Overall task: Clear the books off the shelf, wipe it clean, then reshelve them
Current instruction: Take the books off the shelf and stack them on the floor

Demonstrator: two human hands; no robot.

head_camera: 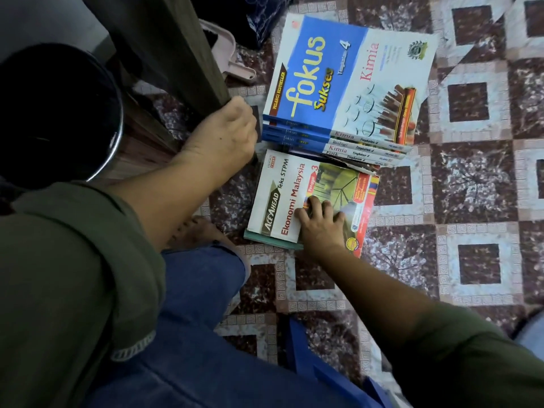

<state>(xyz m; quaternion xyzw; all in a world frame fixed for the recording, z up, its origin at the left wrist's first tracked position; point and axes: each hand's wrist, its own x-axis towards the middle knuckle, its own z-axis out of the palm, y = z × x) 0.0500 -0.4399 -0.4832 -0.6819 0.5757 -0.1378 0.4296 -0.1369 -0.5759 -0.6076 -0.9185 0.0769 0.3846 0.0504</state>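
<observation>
A stack of blue "fokus Sukses" books (347,81) lies flat on the patterned floor. In front of it lies a white "Ekonomi Malaysia" book (282,195) on top of a thin teal one (265,240). My right hand (321,222) rests on the Ekonomi cover, fingertips pressing down. My left hand (223,131) is beside the lower corner of the dark wooden shelf panel (182,48). Its fingers curl round a dark flat book (256,122) standing just left of the blue stack. Most of that book is hidden by the hand.
A black round bin with a shiny rim (59,113) stands at the left. A pink bag-like thing (232,57) lies behind the shelf panel. I sit on a blue plastic stool (323,366), my bare foot (194,231) near the books. Maroon-and-white floor covering (471,187) spreads to the right.
</observation>
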